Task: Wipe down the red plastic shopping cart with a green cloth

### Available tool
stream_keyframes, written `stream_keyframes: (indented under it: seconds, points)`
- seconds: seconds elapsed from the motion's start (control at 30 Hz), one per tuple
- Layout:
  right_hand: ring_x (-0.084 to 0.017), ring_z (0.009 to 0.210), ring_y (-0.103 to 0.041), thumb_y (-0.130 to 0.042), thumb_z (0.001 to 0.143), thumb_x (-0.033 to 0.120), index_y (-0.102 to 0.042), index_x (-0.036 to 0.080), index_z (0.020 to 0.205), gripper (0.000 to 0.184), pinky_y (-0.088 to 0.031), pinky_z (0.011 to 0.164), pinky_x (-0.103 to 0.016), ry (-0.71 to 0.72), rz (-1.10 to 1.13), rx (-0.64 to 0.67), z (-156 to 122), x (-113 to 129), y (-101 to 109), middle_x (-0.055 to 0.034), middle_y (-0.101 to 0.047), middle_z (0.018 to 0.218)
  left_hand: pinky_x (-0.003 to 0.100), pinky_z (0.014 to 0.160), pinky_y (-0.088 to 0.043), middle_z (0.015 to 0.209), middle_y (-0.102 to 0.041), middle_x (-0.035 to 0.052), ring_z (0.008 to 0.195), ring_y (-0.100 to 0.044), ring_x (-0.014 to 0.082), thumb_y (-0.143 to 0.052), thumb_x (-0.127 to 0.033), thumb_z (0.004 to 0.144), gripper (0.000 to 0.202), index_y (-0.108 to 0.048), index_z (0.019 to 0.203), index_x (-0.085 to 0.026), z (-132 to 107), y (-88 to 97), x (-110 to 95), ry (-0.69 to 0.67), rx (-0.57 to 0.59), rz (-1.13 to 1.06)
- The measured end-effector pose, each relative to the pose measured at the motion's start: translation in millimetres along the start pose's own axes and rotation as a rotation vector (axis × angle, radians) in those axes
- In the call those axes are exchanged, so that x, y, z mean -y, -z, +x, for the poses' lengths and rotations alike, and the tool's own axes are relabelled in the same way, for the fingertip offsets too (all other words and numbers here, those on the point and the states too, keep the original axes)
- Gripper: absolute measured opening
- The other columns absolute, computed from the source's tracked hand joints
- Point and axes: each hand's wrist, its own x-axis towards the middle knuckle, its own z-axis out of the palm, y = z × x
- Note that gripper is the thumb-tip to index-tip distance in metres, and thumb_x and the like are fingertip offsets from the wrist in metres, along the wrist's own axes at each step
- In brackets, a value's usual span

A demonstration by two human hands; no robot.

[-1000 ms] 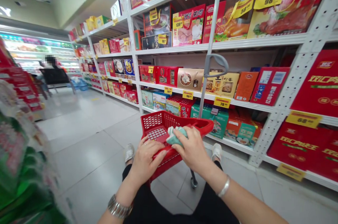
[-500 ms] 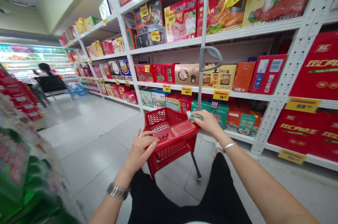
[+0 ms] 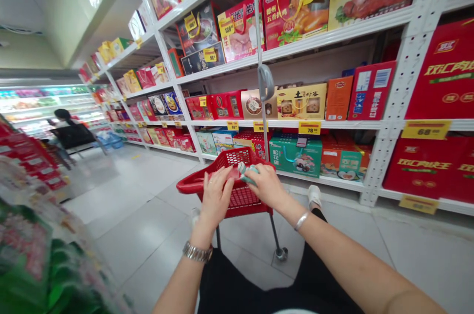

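Observation:
A small red plastic shopping cart [image 3: 242,207] stands on the floor between my legs, a tall thin pole [image 3: 258,32] with a grey loop rising from it. My right hand [image 3: 267,184] is closed around a crumpled pale green cloth [image 3: 247,173], pressed on the cart's near rim. Beside it, my left hand [image 3: 217,194] lies on the same rim with its fingers stretched out and the thumb apart, holding nothing. Part of the cart's near edge is hidden under both hands.
White shelving [image 3: 225,69] with boxed goods and yellow price tags runs along the right. Green packages [image 3: 62,274] and red stacked boxes [image 3: 33,156] line the left. Further down the aisle, a person sits on a black chair [image 3: 76,135].
The cart has turned, its rim now reaching further left, and the pole has shifted left. My right hand moved left with the cloth; my left hand moved right, so the hands are closer together.

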Motion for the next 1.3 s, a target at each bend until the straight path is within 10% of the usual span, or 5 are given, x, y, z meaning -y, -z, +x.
stream_keyframes:
  seconds: [0.17,0.37,0.7,1.07,1.3]
  points:
    - [-0.024,0.101,-0.056,-0.064,0.091,0.02,-0.072,0.025,0.111,0.022,-0.042,0.101,-0.042,0.078,0.064,-0.091,-3.1,8.1,-15.4,-0.0089,-0.063,0.106,0.053,0.124,-0.024,0.143,-0.062,0.0091,0.136,-0.054,0.0212,-0.032,-0.037,0.102,0.046,-0.06,0.135,-0.023,30.0,-20.5,-13.8,0.046,0.103,-0.172]
    - [-0.025,0.099,-0.061,-0.063,0.088,0.017,-0.074,0.024,0.111,0.026,-0.049,0.093,-0.04,-0.225,0.153,-0.196,-28.3,-38.7,-36.3,-0.0108,-0.066,0.107,0.056,0.124,-0.02,0.139,-0.064,0.0124,0.133,-0.056,0.0234,-0.03,-0.037,0.103,0.047,-0.062,0.132,-0.019,35.4,-39.8,-12.1,0.103,0.207,-0.064]
    - [-0.024,0.104,-0.065,-0.058,0.088,0.022,-0.073,0.023,0.115,0.031,-0.05,0.099,-0.042,-0.443,0.41,-0.307,-29.1,-76.7,-27.1,-0.0092,-0.07,0.108,0.058,0.113,-0.03,0.097,-0.075,0.0103,0.104,-0.065,0.0272,-0.042,-0.042,0.099,0.043,-0.075,0.081,-0.021,47.5,-64.2,-4.1,0.143,0.096,0.222]
    - [-0.019,0.111,-0.065,-0.057,0.091,0.018,-0.071,0.022,0.119,0.032,-0.049,0.103,-0.035,-0.425,0.704,-0.19,44.0,-49.6,-97.8,-0.0087,-0.069,0.118,0.048,0.105,-0.04,0.071,-0.07,0.0027,0.079,-0.064,0.0208,-0.028,-0.042,0.095,0.052,-0.062,0.059,-0.025,36.8,-8.2,69.7,0.111,0.112,0.093]
    - [-0.021,0.123,-0.058,-0.062,0.095,0.024,-0.066,0.026,0.13,0.036,-0.046,0.106,-0.038,0.014,0.579,-0.002,32.5,-40.5,-130.2,-0.0095,-0.064,0.13,0.036,0.085,-0.055,0.074,-0.076,0.0051,0.08,-0.07,0.0237,-0.027,-0.058,0.092,0.061,-0.068,0.062,-0.026,67.6,33.7,113.1,0.329,0.331,0.107]
